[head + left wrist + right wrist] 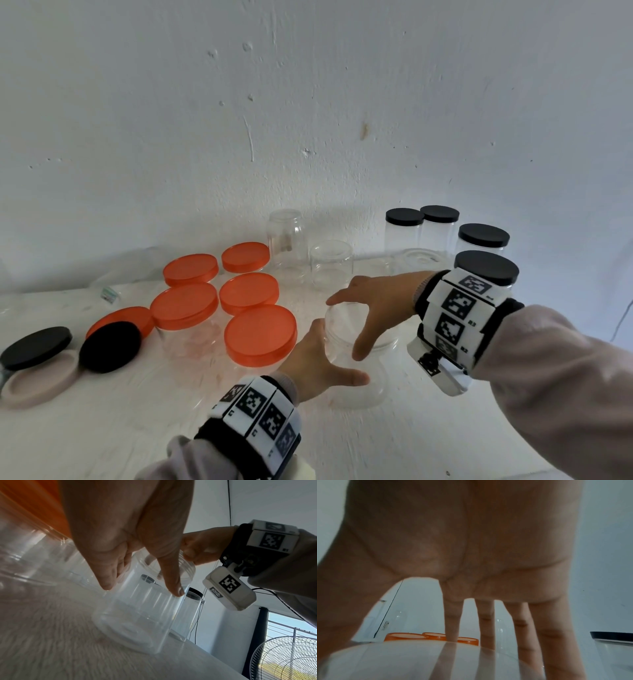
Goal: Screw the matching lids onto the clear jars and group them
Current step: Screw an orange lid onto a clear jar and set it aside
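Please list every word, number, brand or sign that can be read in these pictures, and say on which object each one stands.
No text can be read with certainty.
Right wrist band: black-and-white square code patterns; the tiny characters beside them are too small to read.
Left wrist band: the same kind of patterns and tiny marks, unreadable.
White camera box under the right wrist: a code pattern and a small dark label, blurred.
Small label on the table behind the orange lids: blurred.

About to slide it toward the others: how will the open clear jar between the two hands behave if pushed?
The open clear jar looks empty and thin-walled, so probably light and easy to slide. Its smooth sides may slip under the left hand. The right hand sits at its rim; a push that high could tip it, though its base looks broad.
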